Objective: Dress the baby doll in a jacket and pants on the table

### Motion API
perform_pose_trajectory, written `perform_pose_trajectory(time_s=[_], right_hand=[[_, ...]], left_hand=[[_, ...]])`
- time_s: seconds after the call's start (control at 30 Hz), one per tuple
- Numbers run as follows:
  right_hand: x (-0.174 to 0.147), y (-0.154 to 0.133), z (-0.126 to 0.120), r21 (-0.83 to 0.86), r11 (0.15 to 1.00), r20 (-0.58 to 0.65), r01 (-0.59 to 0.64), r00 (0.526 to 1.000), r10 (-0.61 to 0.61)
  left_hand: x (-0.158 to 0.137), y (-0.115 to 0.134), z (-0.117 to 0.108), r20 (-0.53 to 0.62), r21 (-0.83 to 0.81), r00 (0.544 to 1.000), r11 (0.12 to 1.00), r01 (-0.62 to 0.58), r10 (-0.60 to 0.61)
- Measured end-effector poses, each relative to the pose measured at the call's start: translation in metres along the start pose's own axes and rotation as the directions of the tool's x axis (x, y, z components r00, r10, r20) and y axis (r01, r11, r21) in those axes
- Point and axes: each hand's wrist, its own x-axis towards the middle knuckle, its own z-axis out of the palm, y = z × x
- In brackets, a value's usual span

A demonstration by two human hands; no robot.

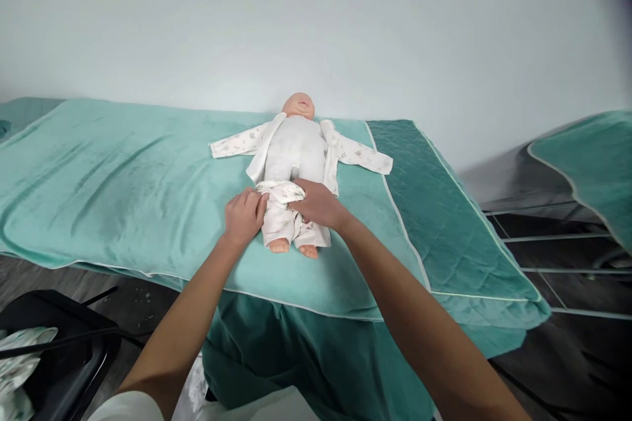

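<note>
A baby doll (pixel 295 145) lies on its back on the green bed cover, its head toward the wall and its feet toward me. Its printed white jacket (pixel 358 152) is spread wide, with both sleeves out to the sides. White baby trousers (pixel 279 220) cover the lower legs, and the bare feet show below the cuffs. My left hand (pixel 243 216) pinches the trousers' waistband at the left edge. Closed over the waistband's right part is my right hand (pixel 320 202), its fingertips partly hidden in the cloth.
The green bed cover (pixel 123 197) runs along a white wall (pixel 316 33). A darker quilted part (pixel 439 210) lies at the right. Metal bars (pixel 557 237) show beyond the bed. A black chair (pixel 64 335) holding patterned cloth (pixel 22 368) stands at the lower left.
</note>
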Motion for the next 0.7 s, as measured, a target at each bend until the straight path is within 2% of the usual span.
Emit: perform_pose_trajectory(time_s=[0.13, 0.23, 0.37, 0.47, 0.53, 0.57, 0.6, 0.67, 0.7], right_hand=[[-0.002, 0.008, -0.013, 0.307, 0.949, 0.157, 0.069, 0.98, -0.122], [-0.004, 0.014, -0.024, 0.466, 0.879, 0.185, 0.1, 0.961, -0.207], [-0.002, 0.02, -0.028, 0.419, 0.892, 0.092, 0.171, 0.969, -0.229], [0.003, 0.023, -0.028, 0.347, 0.914, 0.004, 0.212, 0.974, -0.227], [0.012, 0.029, -0.029, 0.302, 0.916, -0.185, 0.264, 0.959, -0.216], [0.018, 0.034, -0.03, 0.274, 0.917, -0.317, 0.29, 0.928, -0.198], [0.026, 0.041, -0.031, 0.247, 0.92, -0.452, 0.305, 0.876, -0.17], [0.042, 0.06, -0.035, 0.213, 0.931, -0.665, 0.296, 0.742, -0.084], [0.051, 0.071, -0.036, 0.216, 0.938, -0.727, 0.272, 0.686, -0.031]], left_hand=[[-0.005, 0.002, -0.006, 0.028, -0.089, 0.999, 0.995, -0.044, 0.047], [-0.003, 0.003, -0.009, 0.019, -0.151, 1.0, 0.988, 0.018, -0.016], [0.005, -0.001, -0.007, -0.086, -0.276, 0.978, 0.948, 0.161, -0.191], [0.015, -0.012, 0.0, -0.088, -0.48, 0.904, 0.813, 0.329, -0.418], [0.026, -0.021, 0.006, -0.03, -0.588, 0.864, 0.708, 0.392, -0.503], [0.033, -0.026, 0.009, -0.004, -0.619, 0.858, 0.675, 0.402, -0.514], [0.04, -0.032, 0.013, 0.018, -0.636, 0.858, 0.656, 0.406, -0.514], [0.057, -0.041, 0.02, 0.061, -0.66, 0.861, 0.626, 0.414, -0.505], [0.066, -0.046, 0.023, 0.08, -0.672, 0.862, 0.612, 0.418, -0.501]])
